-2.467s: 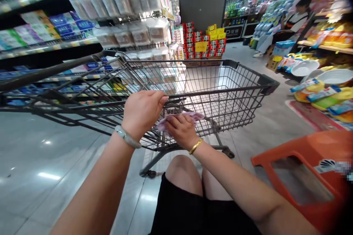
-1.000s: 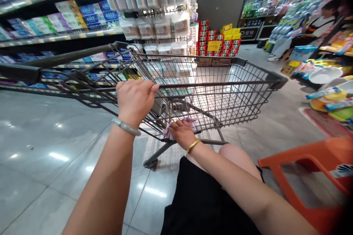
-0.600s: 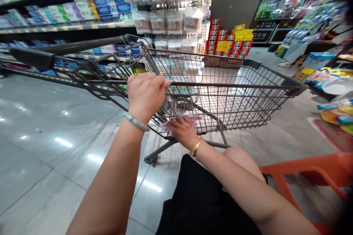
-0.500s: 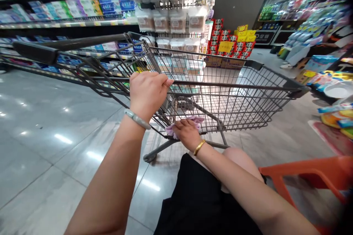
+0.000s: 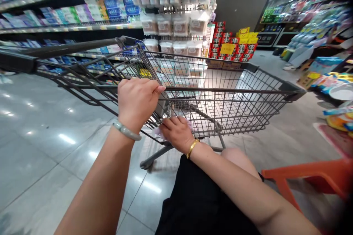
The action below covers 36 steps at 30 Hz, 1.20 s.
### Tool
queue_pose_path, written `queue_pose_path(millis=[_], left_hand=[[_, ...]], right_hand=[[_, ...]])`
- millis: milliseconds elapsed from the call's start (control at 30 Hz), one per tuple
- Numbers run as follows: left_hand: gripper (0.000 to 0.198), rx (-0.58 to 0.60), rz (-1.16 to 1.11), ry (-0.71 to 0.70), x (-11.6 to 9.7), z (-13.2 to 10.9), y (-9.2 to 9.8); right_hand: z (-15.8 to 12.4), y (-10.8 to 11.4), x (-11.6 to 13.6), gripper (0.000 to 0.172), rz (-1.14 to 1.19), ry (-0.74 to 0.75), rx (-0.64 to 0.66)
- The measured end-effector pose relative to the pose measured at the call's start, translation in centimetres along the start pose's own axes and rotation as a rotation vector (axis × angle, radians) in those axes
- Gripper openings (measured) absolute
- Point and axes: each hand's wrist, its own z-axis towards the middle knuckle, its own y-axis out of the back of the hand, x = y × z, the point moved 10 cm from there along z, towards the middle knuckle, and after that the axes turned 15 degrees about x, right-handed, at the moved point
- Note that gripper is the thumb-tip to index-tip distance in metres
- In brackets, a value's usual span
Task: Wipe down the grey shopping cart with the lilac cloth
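A grey wire shopping cart (image 5: 231, 114) stands across my front, its handle end on the left and its basket stretching right. My left hand (image 5: 138, 99), with a pale green bangle at the wrist, is wrapped around the cart's upper side rail. Lower down, my right hand (image 5: 176, 132) presses a light purple cloth (image 5: 157, 131) against the bottom of the basket near its rear corner. Most of the cloth is hidden under the fingers. A gold bracelet (image 5: 192, 148) circles that wrist.
Shelves of tissue packs (image 5: 96, 7) run along the left. A rack of packaged goods (image 5: 176, 25) and stacked red boxes (image 5: 231, 46) stand behind the cart. An orange plastic stool (image 5: 309, 170) is close on my right, with bagged goods (image 5: 331, 80) beyond. A person sits farther back.
My right hand and the cloth have shifted left and slightly up along the basket's bottom. The cart's handle end and my left hand, still gripping the rail, now appear farther left.
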Motion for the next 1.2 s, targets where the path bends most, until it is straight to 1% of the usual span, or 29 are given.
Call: queue_pose_path(millis=[67, 100, 167, 267, 333, 400, 467, 533, 600, 700, 767, 833, 933, 967, 1000, 1033, 1133, 1200], left_hand=[[0.04, 0.0, 0.014, 0.004, 0.5, -0.5, 0.2], [0.041, 0.0, 0.02, 0.004, 0.7, -0.8, 0.2], [0.041, -0.001, 0.037, 0.007, 1.3, -1.2, 0.4], [0.041, 0.004, 0.061, 0.016, 2.0, -1.6, 0.5], [0.041, 0.012, 0.07, 0.021, 2.3, -1.6, 0.5], [0.04, 0.013, 0.075, 0.028, 2.4, -1.6, 0.5], [0.04, 0.013, 0.075, 0.039, 2.7, -1.5, 0.5], [0.04, 0.027, 0.069, 0.048, 3.0, -1.4, 0.4], [0.039, 0.04, 0.064, 0.06, 3.4, -1.3, 0.2], [0.041, 0.048, 0.059, 0.072, 4.0, -1.3, 0.2], [0.041, 0.05, 0.05, 0.079, 4.3, -1.4, 0.1], [0.041, 0.042, 0.05, 0.087, 4.6, -1.5, 0.1], [0.04, 0.014, 0.069, 0.09, 5.1, -1.7, 0.2], [0.039, 0.006, 0.075, 0.088, 5.3, -1.7, 0.2], [0.039, 0.001, 0.08, 0.085, 5.5, -1.8, 0.2], [0.039, -0.003, 0.084, 0.083, 5.8, -1.8, 0.1], [0.04, -0.019, 0.106, 0.091, 6.7, -2.1, 0.1], [0.041, -0.027, 0.116, 0.096, 7.2, -2.2, 0.0]], right_hand=[[1.5, 1.6, 0.4, 0.015, 0.018, -0.009, -0.063], [2.2, 2.0, 0.7, 0.015, 0.024, -0.001, -0.087], [2.7, 2.0, 1.8, 0.014, 0.009, 0.051, -0.115], [1.9, 1.1, 4.1, 0.013, -0.066, 0.193, -0.167], [1.7, 1.4, 4.7, 0.016, -0.09, 0.229, -0.201], [2.6, 2.6, 4.4, 0.018, -0.073, 0.187, -0.219], [4.3, 4.3, 3.5, 0.019, -0.041, 0.113, -0.231], [5.7, 5.1, 3.0, 0.02, -0.022, 0.07, -0.238], [6.0, 4.6, 3.2, 0.02, -0.025, 0.086, -0.225], [4.9, 2.4, 4.0, 0.018, -0.049, 0.158, -0.182], [4.3, 1.7, 3.9, 0.018, -0.034, 0.169, -0.159], [4.7, 2.7, 3.1, 0.017, -0.003, 0.13, -0.176], [6.2, 5.5, 1.6, 0.017, 0.011, 0.035, -0.288], [6.6, 6.0, 1.5, 0.017, 0.005, 0.024, -0.319], [6.8, 6.1, 1.5, 0.017, -0.002, 0.03, -0.332], [6.9, 5.6, 1.8, 0.017, -0.011, 0.051, -0.327], [6.3, 3.2, 3.1, 0.013, -0.039, 0.146, -0.269], [6.0, 2.3, 3.4, 0.011, -0.038, 0.169, -0.248]])
